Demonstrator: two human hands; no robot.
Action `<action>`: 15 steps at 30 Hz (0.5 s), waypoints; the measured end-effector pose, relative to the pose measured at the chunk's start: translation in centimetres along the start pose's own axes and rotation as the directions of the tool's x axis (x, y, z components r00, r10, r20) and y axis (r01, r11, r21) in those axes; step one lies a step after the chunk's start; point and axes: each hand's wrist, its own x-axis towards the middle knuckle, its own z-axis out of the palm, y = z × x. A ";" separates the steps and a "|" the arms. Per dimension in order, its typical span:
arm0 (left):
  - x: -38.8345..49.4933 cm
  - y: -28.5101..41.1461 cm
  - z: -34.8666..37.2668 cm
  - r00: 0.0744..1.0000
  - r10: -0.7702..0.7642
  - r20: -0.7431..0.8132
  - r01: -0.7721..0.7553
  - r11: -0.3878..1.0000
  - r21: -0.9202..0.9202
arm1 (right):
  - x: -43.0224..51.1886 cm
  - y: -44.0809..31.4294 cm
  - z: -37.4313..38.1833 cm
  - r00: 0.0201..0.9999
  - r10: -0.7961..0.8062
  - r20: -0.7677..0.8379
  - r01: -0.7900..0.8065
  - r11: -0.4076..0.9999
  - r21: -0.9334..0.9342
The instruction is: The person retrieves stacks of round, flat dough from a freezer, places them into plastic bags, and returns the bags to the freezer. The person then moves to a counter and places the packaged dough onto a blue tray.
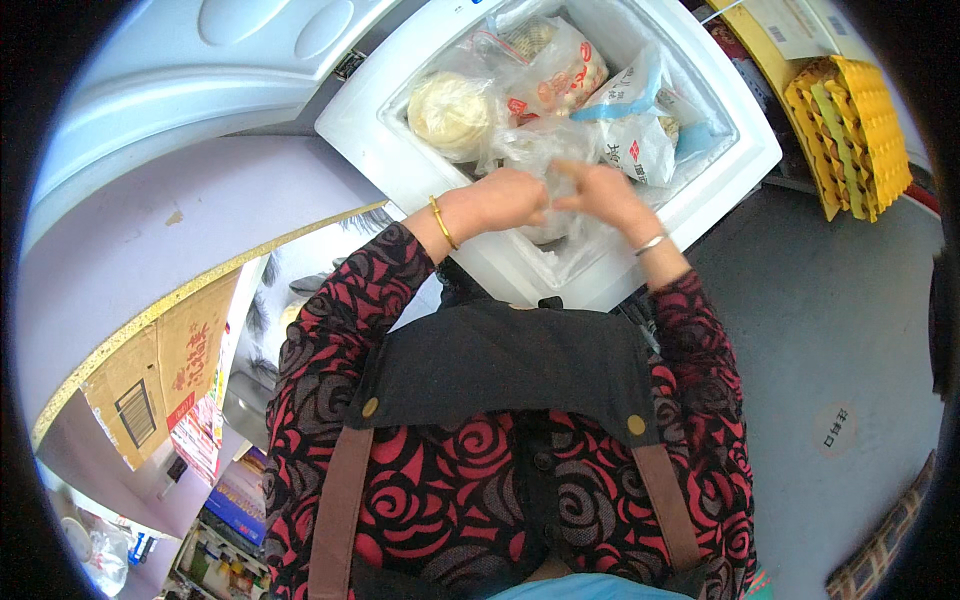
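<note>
An open chest freezer (pixel 480 259) with frosty inner walls stands before me, filled with bagged food. My left hand (pixel 508 198), a gold bangle at its wrist, is closed in a fist on a clear plastic bag (pixel 544 142) near the front of the freezer. Just to its right is my right hand (pixel 604 193), blurred, with thumb and index finger apart; it wears a silver bangle. What the clear bag contains is hidden. Behind it lie a bag of pale round food (pixel 450 112), a bag with red print (pixel 559 75) and a white-and-blue printed bag (pixel 637 127).
The freezer lid (pixel 187 60) is raised at upper left. A lilac shelf board (pixel 225 195) runs along the left, above a cardboard box (pixel 165 367). Stacked yellow egg trays (pixel 851 139) stand at upper right. A grey surface (pixel 795 315) lies to the right.
</note>
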 end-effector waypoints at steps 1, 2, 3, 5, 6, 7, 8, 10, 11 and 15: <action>0.0 0.2 0.2 1.000 -0.013 0.016 0.013 1.000 0.013 | 0.8 -0.6 2.0 0.964 0.068 0.257 -0.036 0.991 -0.129; -0.1 0.3 0.4 1.000 -0.013 0.026 0.012 0.999 0.048 | 1.4 -0.7 3.9 0.887 0.099 0.451 -0.001 0.977 -0.214; -0.2 0.3 0.6 0.999 -0.015 0.038 0.012 0.996 0.083 | 1.3 -0.6 5.8 0.871 0.144 0.470 -0.050 0.977 -0.206; -0.8 0.4 1.0 0.998 -0.014 0.057 0.008 0.994 0.108 | 1.5 -0.3 9.4 0.865 0.171 0.472 -0.111 0.982 -0.153; -1.1 0.3 1.3 0.998 -0.010 0.061 0.004 0.995 0.099 | 1.9 0.8 9.9 0.917 0.119 0.379 -0.086 0.991 -0.105; -1.4 0.4 1.5 0.998 -0.005 0.064 0.000 0.996 0.088 | 2.2 1.7 10.2 0.938 0.134 0.319 -0.101 0.988 -0.118; -1.7 0.5 1.7 0.996 0.073 0.046 -0.079 0.988 0.134 | 3.2 2.6 10.0 0.923 0.157 0.352 -0.111 0.983 -0.149; -2.1 0.8 2.1 0.974 0.221 0.038 -0.224 0.947 0.231 | 5.9 4.2 8.9 0.877 0.141 0.459 -0.087 0.987 -0.136; -2.2 1.1 2.2 0.951 0.306 -0.054 -0.288 0.934 0.212 | 7.6 4.8 8.0 0.930 0.038 0.367 0.009 0.992 -0.126; -1.6 2.6 2.4 0.887 0.365 -0.284 -0.363 0.930 0.060 | 9.7 2.7 9.2 0.990 0.048 -0.135 -0.018 0.976 0.216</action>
